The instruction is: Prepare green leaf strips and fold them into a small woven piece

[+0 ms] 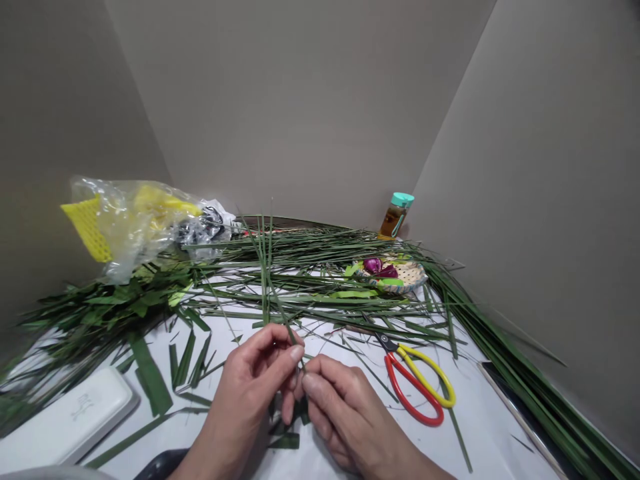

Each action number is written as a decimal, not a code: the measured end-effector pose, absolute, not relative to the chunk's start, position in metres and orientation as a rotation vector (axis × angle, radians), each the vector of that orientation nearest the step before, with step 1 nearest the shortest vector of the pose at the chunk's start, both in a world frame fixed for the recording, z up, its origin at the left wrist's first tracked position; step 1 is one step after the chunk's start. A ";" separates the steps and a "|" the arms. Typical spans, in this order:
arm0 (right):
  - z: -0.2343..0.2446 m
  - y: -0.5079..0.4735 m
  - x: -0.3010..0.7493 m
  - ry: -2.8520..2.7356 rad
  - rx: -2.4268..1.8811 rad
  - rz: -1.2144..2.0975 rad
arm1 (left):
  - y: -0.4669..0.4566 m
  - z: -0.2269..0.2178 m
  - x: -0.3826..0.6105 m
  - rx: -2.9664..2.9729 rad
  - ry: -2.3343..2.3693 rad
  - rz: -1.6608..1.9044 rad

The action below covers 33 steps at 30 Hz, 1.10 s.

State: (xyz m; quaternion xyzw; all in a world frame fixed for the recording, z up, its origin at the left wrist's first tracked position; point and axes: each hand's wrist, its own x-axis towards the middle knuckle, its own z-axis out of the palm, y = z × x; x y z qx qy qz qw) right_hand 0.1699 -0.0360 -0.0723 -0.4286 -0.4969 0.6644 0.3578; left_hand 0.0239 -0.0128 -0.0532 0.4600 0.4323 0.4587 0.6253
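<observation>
Both hands meet low in the middle of the head view, thumbs close together. My left hand (pixel 260 373) is closed, pinching narrow green leaf strips (pixel 267 267) whose long ends stand up toward the back. My right hand (pixel 345 400) is closed too, its thumb and forefinger pinched at the lower end of a strip beside the left fingertips. The fingers hide where the strips come together. To the right of my right hand lie scissors (pixel 415 380) with one red and one yellow handle, blades pointing away among the leaves. Short cut leaf pieces (pixel 185 360) are scattered left of my hands.
Long leaves (pixel 310 250) cover the table's back and right edge. A plastic bag (pixel 145 220) with yellow contents stands back left, a white box-shaped device (pixel 75 413) front left. A woven basket (pixel 413 275) with purple pieces and a teal-lidded bottle (pixel 395 217) are back right.
</observation>
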 end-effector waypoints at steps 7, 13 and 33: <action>-0.070 -0.035 0.168 -1.117 -1.072 1.744 | -0.012 -0.046 0.027 1.036 0.996 1.064; -0.062 -0.036 0.171 -1.003 -0.938 1.927 | -0.012 -0.050 0.026 1.002 0.955 1.069; -0.077 -0.025 0.174 -0.852 -0.521 2.083 | -0.011 -0.048 0.026 0.944 0.889 1.074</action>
